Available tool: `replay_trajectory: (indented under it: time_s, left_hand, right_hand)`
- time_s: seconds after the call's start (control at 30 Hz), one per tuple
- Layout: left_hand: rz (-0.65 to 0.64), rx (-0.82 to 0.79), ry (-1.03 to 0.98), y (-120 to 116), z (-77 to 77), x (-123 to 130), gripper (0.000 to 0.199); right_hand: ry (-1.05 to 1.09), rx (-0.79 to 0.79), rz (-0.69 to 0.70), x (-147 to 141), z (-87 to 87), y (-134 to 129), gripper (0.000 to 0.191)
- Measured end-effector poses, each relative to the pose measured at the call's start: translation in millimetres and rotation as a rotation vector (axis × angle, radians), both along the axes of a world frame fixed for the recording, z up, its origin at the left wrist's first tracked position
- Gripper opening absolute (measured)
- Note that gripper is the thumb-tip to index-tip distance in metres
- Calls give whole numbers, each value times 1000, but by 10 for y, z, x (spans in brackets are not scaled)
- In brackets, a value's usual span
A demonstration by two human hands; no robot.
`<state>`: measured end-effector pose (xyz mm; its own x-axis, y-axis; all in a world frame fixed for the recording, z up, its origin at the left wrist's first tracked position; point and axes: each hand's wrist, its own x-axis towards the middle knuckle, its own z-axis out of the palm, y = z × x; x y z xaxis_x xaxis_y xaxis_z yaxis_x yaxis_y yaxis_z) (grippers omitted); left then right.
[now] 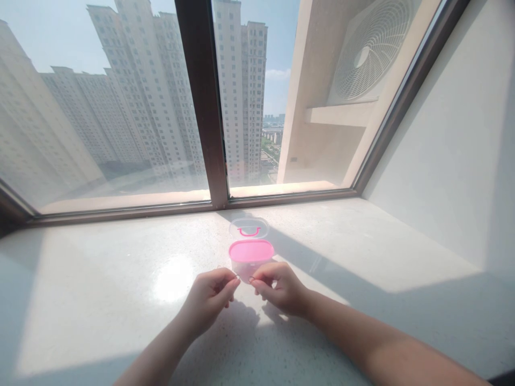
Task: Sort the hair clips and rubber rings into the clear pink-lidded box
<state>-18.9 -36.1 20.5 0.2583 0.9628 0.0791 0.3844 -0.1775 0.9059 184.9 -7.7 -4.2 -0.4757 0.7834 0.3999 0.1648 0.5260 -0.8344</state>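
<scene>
My left hand is closed in a pinch, with a thin dark wire-like piece just showing at the fingertips. Facing it across a small gap, my right hand pinches a similar thin dark curved piece. Whether the two bits are joined is too small to tell. Right behind the fingertips stands a small oval box with a pink rim; my hands partly hide its lower front. Its clear lid, with a pink handle, lies beyond the box.
The pale speckled sill carries bright sun glare and shadow bands. A brown window frame borders its far edge, and a white wall rises on the right. Outside are tall buildings and an air-conditioner unit.
</scene>
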Motion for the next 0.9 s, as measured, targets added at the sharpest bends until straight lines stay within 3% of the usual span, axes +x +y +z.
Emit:
replay_trajectory:
  time_s: [0.9]
  left_hand:
    - [-1, 2, 5, -11, 20, 6, 29]
  right_hand:
    - [-27, 3, 18, 9, -24, -1, 24]
